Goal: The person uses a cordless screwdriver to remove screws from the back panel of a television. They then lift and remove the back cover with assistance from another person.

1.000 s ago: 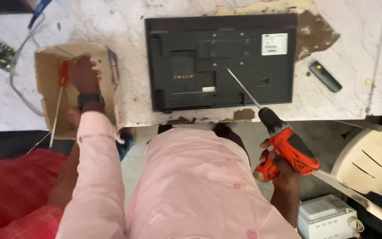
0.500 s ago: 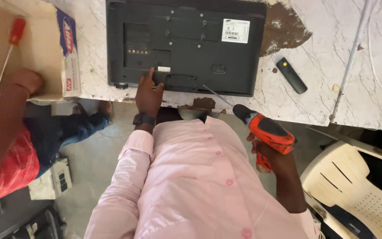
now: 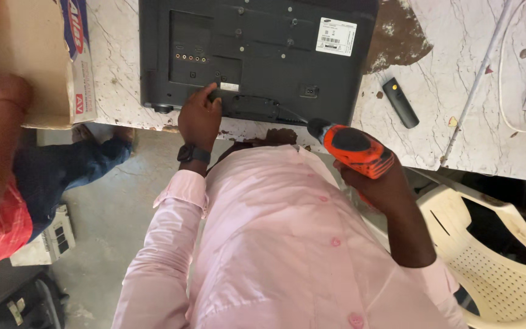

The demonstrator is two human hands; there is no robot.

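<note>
Nearest to the camera, the right hand point(image 3: 377, 183) is wrapped tight around the handle of an orange power drill point(image 3: 351, 146), whose long bit points left toward the lower edge of a black flat screen point(image 3: 257, 55). The screen lies back side up on a marble table point(image 3: 458, 109). The left hand point(image 3: 199, 116) rests on that lower edge — fingers curled on the casing, holding nothing. Farther right lies a small black remote point(image 3: 400, 102). At far left, another person's hand point(image 3: 4, 91) touches a cardboard box point(image 3: 28, 55).

Bare marble point(image 3: 452, 79) right of the monitor point(image 3: 257, 36), only a remote point(image 3: 400, 102) there.
</note>
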